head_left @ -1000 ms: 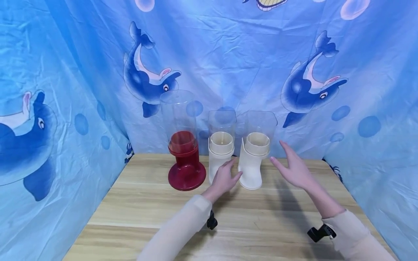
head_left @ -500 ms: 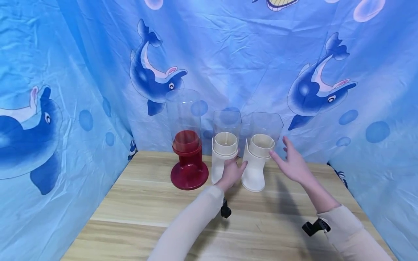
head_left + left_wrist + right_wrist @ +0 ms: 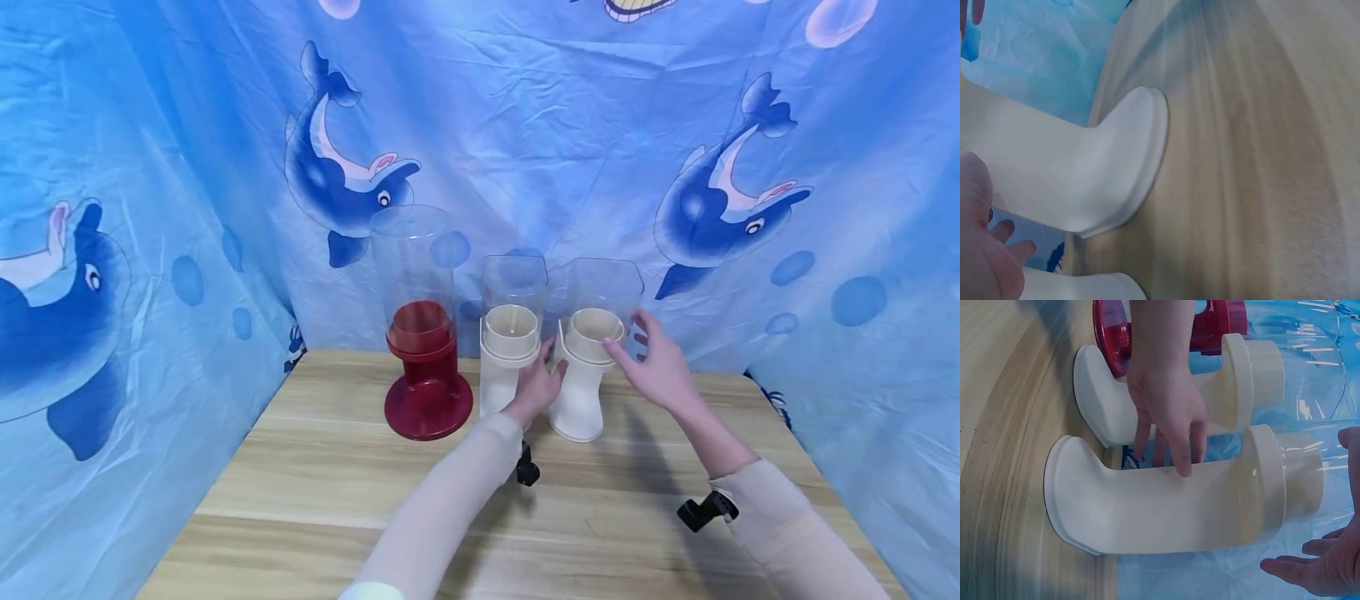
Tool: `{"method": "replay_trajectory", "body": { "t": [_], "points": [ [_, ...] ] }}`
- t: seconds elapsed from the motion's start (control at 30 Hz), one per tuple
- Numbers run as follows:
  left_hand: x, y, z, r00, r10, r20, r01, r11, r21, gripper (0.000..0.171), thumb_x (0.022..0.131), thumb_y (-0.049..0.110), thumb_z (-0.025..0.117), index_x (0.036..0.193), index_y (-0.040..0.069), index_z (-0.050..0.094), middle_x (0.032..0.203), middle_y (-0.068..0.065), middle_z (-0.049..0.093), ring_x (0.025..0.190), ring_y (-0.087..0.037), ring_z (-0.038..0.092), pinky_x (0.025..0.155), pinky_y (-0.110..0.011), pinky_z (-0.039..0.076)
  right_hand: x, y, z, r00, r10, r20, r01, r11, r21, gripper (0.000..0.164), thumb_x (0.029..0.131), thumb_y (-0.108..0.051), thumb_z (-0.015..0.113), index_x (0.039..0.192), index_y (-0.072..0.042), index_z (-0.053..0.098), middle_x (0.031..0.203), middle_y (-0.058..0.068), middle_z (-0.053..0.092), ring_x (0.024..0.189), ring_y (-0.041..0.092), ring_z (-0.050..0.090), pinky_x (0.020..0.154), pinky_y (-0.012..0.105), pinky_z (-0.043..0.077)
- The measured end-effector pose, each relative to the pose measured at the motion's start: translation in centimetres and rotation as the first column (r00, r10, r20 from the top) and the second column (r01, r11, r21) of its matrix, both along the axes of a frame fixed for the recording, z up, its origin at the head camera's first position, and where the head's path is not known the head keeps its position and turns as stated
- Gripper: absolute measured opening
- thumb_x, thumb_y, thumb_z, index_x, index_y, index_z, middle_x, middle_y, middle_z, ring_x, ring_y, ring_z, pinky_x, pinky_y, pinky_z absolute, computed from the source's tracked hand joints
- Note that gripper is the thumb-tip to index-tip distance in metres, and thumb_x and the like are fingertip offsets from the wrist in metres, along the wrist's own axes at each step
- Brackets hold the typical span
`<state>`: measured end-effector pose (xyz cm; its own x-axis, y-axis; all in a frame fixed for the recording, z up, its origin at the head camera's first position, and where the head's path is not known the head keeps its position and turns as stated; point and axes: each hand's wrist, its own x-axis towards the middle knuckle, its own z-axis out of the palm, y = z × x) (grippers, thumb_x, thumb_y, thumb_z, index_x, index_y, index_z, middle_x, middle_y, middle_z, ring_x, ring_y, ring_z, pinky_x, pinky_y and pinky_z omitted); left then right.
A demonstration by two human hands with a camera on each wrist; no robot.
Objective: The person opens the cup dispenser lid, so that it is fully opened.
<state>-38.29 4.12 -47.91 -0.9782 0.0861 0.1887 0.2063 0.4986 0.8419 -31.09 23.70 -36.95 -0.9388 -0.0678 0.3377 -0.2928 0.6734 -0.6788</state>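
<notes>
Two white boot-shaped dispensers with clear upright containers stand side by side. My left hand (image 3: 535, 387) reaches into the gap between the middle dispenser (image 3: 495, 383) and the right dispenser (image 3: 581, 400). Its fingers are spread, and in the right wrist view the left fingertips lie right at the near side of the right dispenser (image 3: 1166, 506). On the other side, my right hand (image 3: 660, 367) is level with that dispenser's collar. Its thumb is in front of the collar, while the other fingers stay loosely extended beside the clear container (image 3: 1341, 469).
A red dispenser (image 3: 427, 404) with a taller clear cylinder (image 3: 412, 258) stands on the left. All stand near the back edge of the wooden table (image 3: 585, 517). A blue dolphin-printed curtain (image 3: 525, 150) hangs behind and at both sides.
My left hand has moved right and deeper, from in front of the middle dispenser into the gap. My right hand has moved left, close to the right dispenser's collar.
</notes>
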Motion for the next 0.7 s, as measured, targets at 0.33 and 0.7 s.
{"method": "replay_trajectory", "body": {
  "t": [0.33,0.7],
  "points": [
    [-0.7,0.7,1.3,0.999,-0.046,-0.016,0.047,0.998,0.039,0.047,0.111,0.024,0.053,0.157,0.015,0.047,0.156,-0.014,0.058,0.148,-0.034,0.053,0.126,-0.05,0.041,-1.0,-0.2,-0.8,1.0,-0.008,0.014,0.008,1.0,-0.027,0.092,0.101,-0.051,0.068,0.164,0.0,0.025,0.166,0.033,0.037,0.142,0.057,0.051,0.109,0.064,0.053],
    [-0.9,1.0,1.4,0.996,-0.043,-0.084,0.046,0.999,0.03,0.031,0.112,0.017,0.049,0.141,0.009,0.056,0.135,-0.016,0.068,0.13,-0.034,0.064,0.114,-0.051,0.051,-1.3,-0.7,-1.2,0.999,0.036,-0.019,-0.037,0.997,-0.063,0.065,0.101,-0.043,0.071,0.14,0.0,0.042,0.156,0.032,0.049,0.136,0.058,0.056,0.102,0.059,0.059]
  ]
}}
